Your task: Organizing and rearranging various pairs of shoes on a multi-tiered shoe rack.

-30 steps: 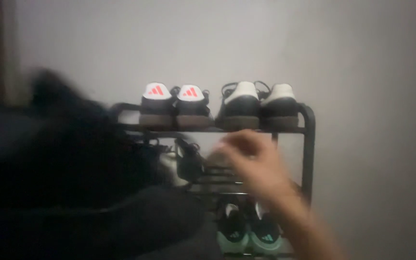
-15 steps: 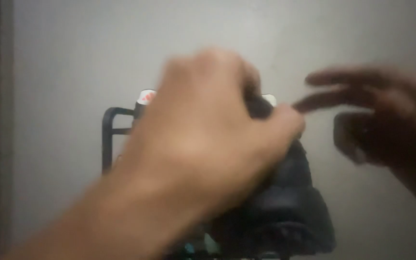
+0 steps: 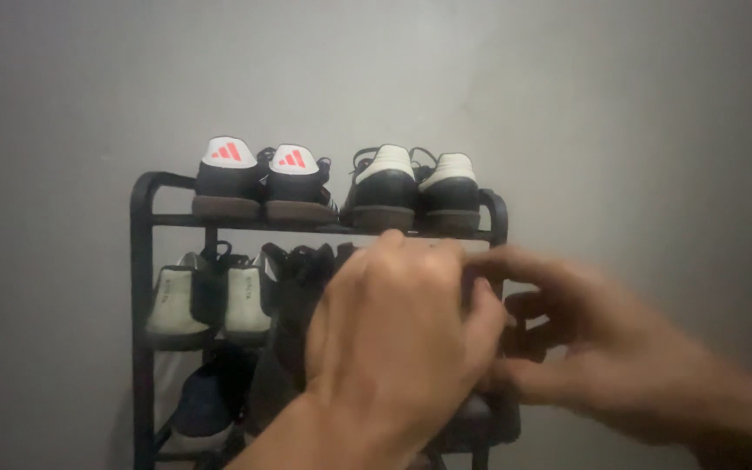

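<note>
While both hands crowd it, the dark shoe (image 3: 302,300) sits on the middle tier of the black shoe rack (image 3: 142,287), right half, mostly hidden; only its upper and tongue show left of the knuckles. Long axis looks to run front-to-back into the rack, though motion blur and the hands make that a judgement, not a clean read.

Left hand (image 3: 402,335) is directly in front of it and the nearer one, fingers curled over the shoe's top, closed around it as far as I can tell. Right hand (image 3: 585,348) comes in from the right, fingers half-bent and spread, tips touching or just beside the shoe's right side; whether it actually clamps anything I cannot tell.

Around it: pale cream pair (image 3: 206,300) just left on the same tier. Top tier carries two black pairs, heels outward: white-tab pair with red marks (image 3: 258,183) left, cream-tab pair (image 3: 415,187) right. Dark shoe (image 3: 206,405) on the tier below. Plain grey wall (image 3: 567,104) behind.
</note>
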